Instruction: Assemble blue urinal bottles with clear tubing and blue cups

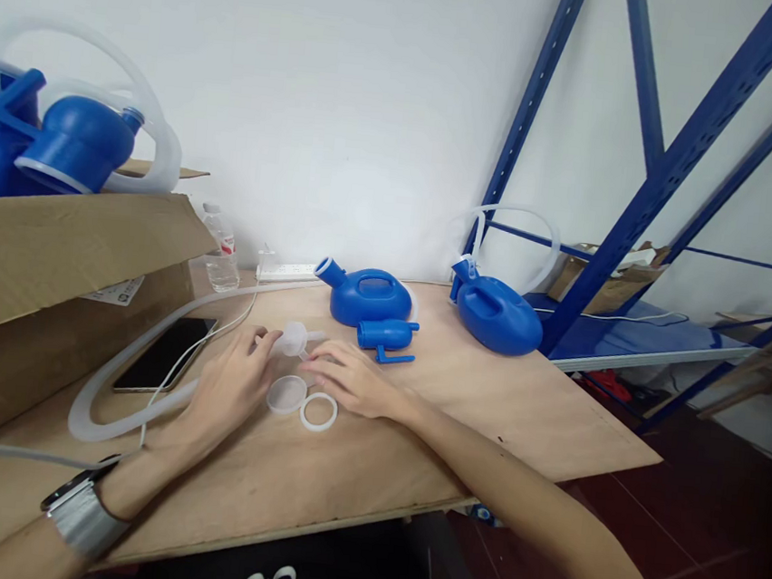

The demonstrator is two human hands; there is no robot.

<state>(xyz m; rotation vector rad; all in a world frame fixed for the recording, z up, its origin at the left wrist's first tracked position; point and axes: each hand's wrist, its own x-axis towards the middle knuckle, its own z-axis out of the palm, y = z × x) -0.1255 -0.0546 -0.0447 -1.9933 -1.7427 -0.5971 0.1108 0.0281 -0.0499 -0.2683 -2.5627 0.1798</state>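
Note:
A small translucent white plastic part [295, 339], round with short stems, is between my two hands just above the table. My left hand [233, 379] holds its left side, thumb and fingers closed on the edge. My right hand [354, 377] reaches in from the right, its bent fingers closed at the lower stem; their tips are partly hidden. Right below lie a clear round disc [287, 395] and a white ring [318, 412], side by side. Behind my right hand are a blue cup-shaped piece with a handle [387, 334] and a blue jug [370, 298].
Another blue jug [499, 315] with a tube stands at the table's right corner, beside a blue metal rack [610, 229]. To the left are a cardboard box [75, 260] with blue jugs, a phone [165, 355], a long translucent hose [92, 407] and a water bottle [223, 260].

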